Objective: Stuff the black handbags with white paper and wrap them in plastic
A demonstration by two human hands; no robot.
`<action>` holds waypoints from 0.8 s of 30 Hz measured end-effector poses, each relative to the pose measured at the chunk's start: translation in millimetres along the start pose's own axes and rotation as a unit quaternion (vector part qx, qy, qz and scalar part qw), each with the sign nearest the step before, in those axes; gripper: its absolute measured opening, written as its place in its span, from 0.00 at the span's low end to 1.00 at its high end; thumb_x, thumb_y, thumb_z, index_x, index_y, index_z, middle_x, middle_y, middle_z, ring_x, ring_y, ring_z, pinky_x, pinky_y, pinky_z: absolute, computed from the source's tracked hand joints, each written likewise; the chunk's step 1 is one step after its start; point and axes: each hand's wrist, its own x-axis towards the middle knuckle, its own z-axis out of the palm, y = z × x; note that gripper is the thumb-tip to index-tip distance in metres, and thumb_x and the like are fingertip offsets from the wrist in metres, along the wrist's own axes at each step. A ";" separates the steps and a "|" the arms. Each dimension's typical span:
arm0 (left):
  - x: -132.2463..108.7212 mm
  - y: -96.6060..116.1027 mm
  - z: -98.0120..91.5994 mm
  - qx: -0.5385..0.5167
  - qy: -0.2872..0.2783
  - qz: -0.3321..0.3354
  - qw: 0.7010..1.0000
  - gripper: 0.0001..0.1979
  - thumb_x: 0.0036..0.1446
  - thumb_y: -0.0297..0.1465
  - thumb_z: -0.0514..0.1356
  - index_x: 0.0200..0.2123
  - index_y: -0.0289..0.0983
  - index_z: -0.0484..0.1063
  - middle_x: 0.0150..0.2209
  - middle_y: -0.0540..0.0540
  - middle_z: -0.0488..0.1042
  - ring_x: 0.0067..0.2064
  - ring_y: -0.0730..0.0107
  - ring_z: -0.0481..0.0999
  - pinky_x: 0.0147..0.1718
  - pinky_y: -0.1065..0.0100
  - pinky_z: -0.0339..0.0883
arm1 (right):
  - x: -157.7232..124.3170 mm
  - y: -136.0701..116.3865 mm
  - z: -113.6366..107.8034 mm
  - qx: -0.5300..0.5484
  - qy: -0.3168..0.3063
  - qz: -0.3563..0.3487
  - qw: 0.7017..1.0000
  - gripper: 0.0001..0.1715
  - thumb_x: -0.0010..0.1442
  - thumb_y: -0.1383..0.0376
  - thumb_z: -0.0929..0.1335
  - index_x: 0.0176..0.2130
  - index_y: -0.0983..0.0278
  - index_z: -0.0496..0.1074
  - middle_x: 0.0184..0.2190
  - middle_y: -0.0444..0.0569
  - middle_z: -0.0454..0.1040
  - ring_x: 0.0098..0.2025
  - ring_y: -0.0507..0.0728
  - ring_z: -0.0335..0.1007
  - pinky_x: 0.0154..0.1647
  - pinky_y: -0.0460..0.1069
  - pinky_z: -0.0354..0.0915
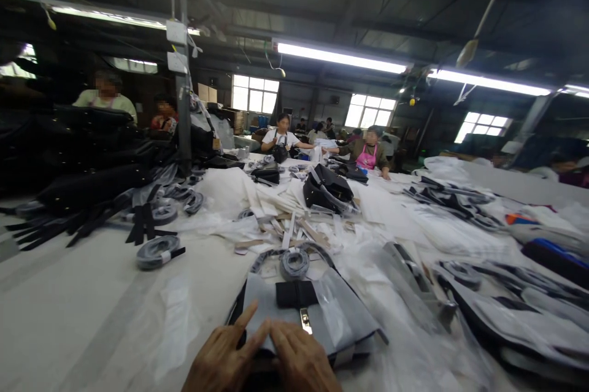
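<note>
A black handbag (343, 312) lies on the worktable in front of me, its face covered by a grey protective sheet. A black tab with a shiny gold clasp (306, 321) sits at its middle, and its wrapped handle arches behind. My left hand (225, 349) is closed on the bag's near edge, with the index finger raised over the sheet. Beside it, my right hand (301, 355) has its fingers bent together over the same edge, just below the clasp. The fingertips of both hands nearly meet; their undersides are hidden. A coiled, wrapped strap (294, 264) rests inside the handle.
Another coiled strap (159, 252) lies to the left, before a heap of black bags (96, 186). Paper and card strips (294, 226) are piled beyond my bag, near another black bag (327, 188). Wrapped pieces (519, 318) cover the right side. Several people work farther back.
</note>
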 end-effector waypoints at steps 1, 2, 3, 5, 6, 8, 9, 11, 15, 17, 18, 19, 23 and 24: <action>-0.8 -0.2 0.5 -0.011 0.010 0.005 1.000 0.23 0.69 0.25 0.45 0.61 0.43 0.68 0.56 0.40 0.75 0.39 0.74 0.80 0.40 0.74 0.72 | 0.0 -1.0 -0.3 -0.006 0.010 0.001 1.000 0.32 0.64 0.64 0.64 0.66 0.65 0.59 0.49 0.55 0.80 0.47 0.62 0.79 0.49 0.52 0.76; -3.3 -0.1 1.5 -0.023 0.017 0.014 0.999 0.22 0.70 0.26 0.44 0.60 0.43 0.69 0.55 0.41 0.76 0.39 0.74 0.80 0.40 0.74 0.71 | 0.5 -2.4 -1.0 -0.011 0.020 -0.004 1.000 0.30 0.65 0.65 0.63 0.65 0.64 0.60 0.49 0.54 0.80 0.47 0.62 0.79 0.48 0.52 0.76; -7.2 0.1 3.0 -0.030 0.026 0.023 0.999 0.21 0.71 0.27 0.45 0.59 0.43 0.71 0.53 0.42 0.77 0.41 0.73 0.80 0.42 0.74 0.71 | 1.1 -4.0 -1.8 -0.018 0.030 -0.014 0.999 0.28 0.66 0.67 0.62 0.64 0.64 0.61 0.48 0.53 0.80 0.47 0.61 0.80 0.48 0.52 0.77; -17.8 0.6 6.4 -0.027 0.043 0.040 0.998 0.20 0.72 0.30 0.45 0.56 0.44 0.73 0.49 0.46 0.79 0.46 0.70 0.79 0.47 0.72 0.70 | 2.4 -7.5 -3.7 -0.031 0.043 -0.038 0.998 0.24 0.67 0.69 0.61 0.61 0.64 0.65 0.48 0.52 0.80 0.48 0.61 0.79 0.49 0.53 0.76; -23.4 0.8 8.0 -0.017 0.046 0.044 0.998 0.20 0.72 0.31 0.45 0.55 0.44 0.74 0.49 0.48 0.80 0.49 0.69 0.78 0.50 0.70 0.69 | 3.1 -9.1 -4.9 -0.039 0.047 -0.046 0.997 0.23 0.67 0.69 0.61 0.60 0.65 0.66 0.48 0.52 0.80 0.49 0.61 0.79 0.49 0.53 0.76; -33.1 0.9 10.5 0.014 0.039 0.052 0.998 0.21 0.72 0.31 0.44 0.56 0.45 0.73 0.52 0.50 0.78 0.53 0.66 0.76 0.53 0.68 0.67 | 4.4 -12.2 -8.3 -0.048 0.045 -0.052 0.997 0.20 0.69 0.68 0.60 0.58 0.66 0.68 0.49 0.53 0.80 0.50 0.61 0.78 0.50 0.54 0.76; -36.5 0.9 11.3 0.027 0.025 0.057 0.998 0.21 0.73 0.31 0.43 0.58 0.46 0.72 0.54 0.51 0.77 0.55 0.65 0.75 0.55 0.67 0.66 | 5.2 -13.5 -10.7 -0.048 0.040 -0.051 0.997 0.20 0.69 0.67 0.60 0.58 0.66 0.69 0.50 0.53 0.80 0.51 0.61 0.78 0.50 0.54 0.75; -40.0 1.1 11.8 0.039 -0.006 0.055 0.998 0.22 0.72 0.29 0.43 0.60 0.48 0.70 0.57 0.52 0.74 0.58 0.65 0.73 0.56 0.66 0.65 | 7.0 -16.1 -16.6 -0.047 0.026 -0.046 0.998 0.21 0.70 0.66 0.59 0.58 0.67 0.69 0.51 0.53 0.79 0.51 0.61 0.77 0.51 0.54 0.75; -40.7 2.9 10.2 0.005 -0.043 0.014 0.999 0.27 0.68 0.20 0.44 0.61 0.50 0.67 0.56 0.52 0.75 0.57 0.69 0.74 0.58 0.67 0.63 | 9.3 -21.8 -25.0 -0.052 0.003 -0.027 0.998 0.22 0.70 0.66 0.58 0.59 0.69 0.68 0.53 0.55 0.78 0.53 0.62 0.75 0.54 0.56 0.72; -43.0 3.5 10.3 -0.003 -0.054 0.011 0.998 0.28 0.66 0.19 0.45 0.62 0.49 0.66 0.56 0.51 0.75 0.57 0.69 0.73 0.58 0.67 0.63 | 8.5 -24.6 -23.2 -0.054 -0.007 -0.020 0.998 0.23 0.69 0.67 0.58 0.59 0.69 0.67 0.53 0.55 0.77 0.54 0.63 0.74 0.55 0.57 0.71; -45.1 3.4 11.4 0.001 -0.064 0.014 0.998 0.28 0.66 0.19 0.45 0.62 0.49 0.65 0.57 0.51 0.74 0.57 0.68 0.73 0.58 0.66 0.64 | 7.5 -25.7 -20.6 -0.053 -0.004 -0.015 0.998 0.23 0.69 0.67 0.58 0.59 0.69 0.67 0.53 0.56 0.77 0.54 0.63 0.74 0.56 0.57 0.71; -47.8 2.9 13.4 0.010 -0.077 0.019 0.997 0.29 0.65 0.19 0.46 0.63 0.49 0.64 0.58 0.50 0.73 0.58 0.66 0.72 0.57 0.66 0.65 | 6.3 -26.5 -17.1 -0.052 0.003 -0.009 0.999 0.23 0.69 0.67 0.59 0.59 0.69 0.67 0.53 0.56 0.77 0.54 0.63 0.73 0.56 0.58 0.70; -59.1 -1.8 29.4 0.043 -0.143 0.061 0.987 0.36 0.57 0.15 0.49 0.65 0.46 0.60 0.60 0.47 0.71 0.59 0.61 0.72 0.54 0.66 0.68 | 2.1 -27.6 -4.7 -0.055 0.028 0.010 0.998 0.23 0.68 0.67 0.61 0.59 0.69 0.66 0.52 0.57 0.77 0.55 0.62 0.72 0.58 0.57 0.67; -60.6 -3.4 33.8 0.046 -0.159 0.074 0.983 0.37 0.55 0.14 0.50 0.66 0.45 0.59 0.60 0.46 0.71 0.58 0.61 0.72 0.53 0.66 0.69 | 1.7 -27.6 -3.5 -0.056 0.024 0.011 0.998 0.23 0.67 0.67 0.61 0.60 0.69 0.66 0.52 0.57 0.77 0.55 0.62 0.71 0.58 0.57 0.67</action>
